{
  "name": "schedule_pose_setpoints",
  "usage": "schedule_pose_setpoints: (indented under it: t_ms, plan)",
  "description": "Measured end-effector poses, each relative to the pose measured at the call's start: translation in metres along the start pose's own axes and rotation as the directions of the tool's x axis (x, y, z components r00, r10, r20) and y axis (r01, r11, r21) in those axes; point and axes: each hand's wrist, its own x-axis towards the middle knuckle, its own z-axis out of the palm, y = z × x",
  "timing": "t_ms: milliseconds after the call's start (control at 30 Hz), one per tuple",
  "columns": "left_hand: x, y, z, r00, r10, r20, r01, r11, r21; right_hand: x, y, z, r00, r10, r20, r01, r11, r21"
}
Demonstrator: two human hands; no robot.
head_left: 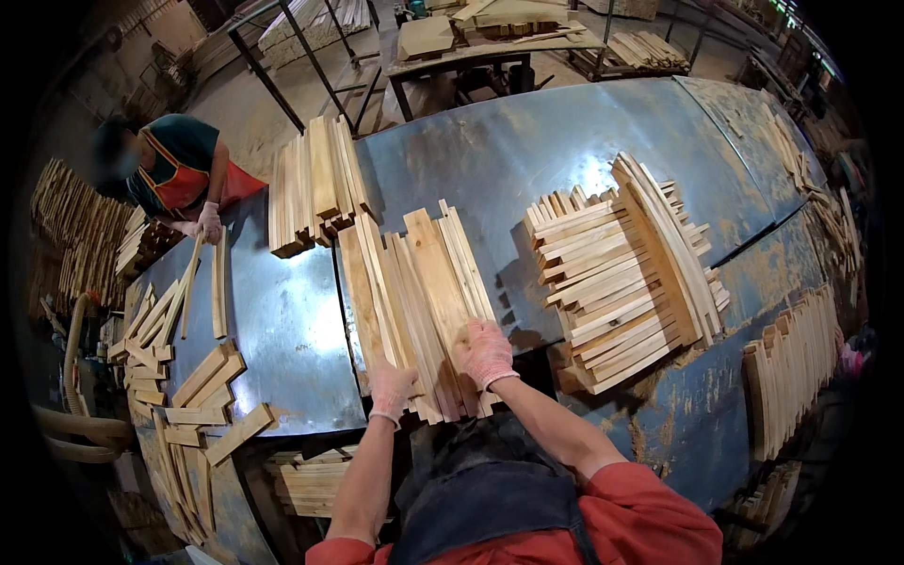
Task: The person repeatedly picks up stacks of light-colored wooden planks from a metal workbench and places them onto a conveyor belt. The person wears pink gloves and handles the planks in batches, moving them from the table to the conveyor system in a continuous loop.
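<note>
A broad blue metal table (527, 151) fills the room, scuffed and shiny. On it, to the right, sits a tall crossed stack of wooden slats (617, 273); farther back lies another pile of slats (315, 184). Directly before the person lies a fanned row of long slats (414, 301). The gloved right hand (486, 353) presses flat on its near end, fingers spread, gripping nothing. The gloved left hand (390, 388) rests open on the slats' near ends. At the far left, another person's gloved hand (209, 222) touches a thin strip (191, 282).

Dim workshop, overhead glare on the blue metal table (527, 151), dark fisheye-bent edges, slight softness throughout.
</note>
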Motion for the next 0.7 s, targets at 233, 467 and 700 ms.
schedule_pose_setpoints:
  t_ms: [233,467,700]
  plan:
    - [-0.096,0.010,0.046,0.948,-0.004,0.319,0.049,0.990,-0.131,-0.010,-0.094,0.004,0.979,-0.002,0.203,-0.015,0.997,0.081]
    - [-0.055,-0.008,0.015,0.958,0.209,-0.197,-0.178,0.970,0.165,0.007,-0.045,0.030,0.997,-0.038,-0.063,0.050,0.981,0.187]
    - [0.027,-0.018,-0.006,0.987,-0.112,-0.114,0.148,0.908,0.393,-0.044,0.018,-0.084,0.994,-0.064,-0.084,0.086,0.950,0.300]
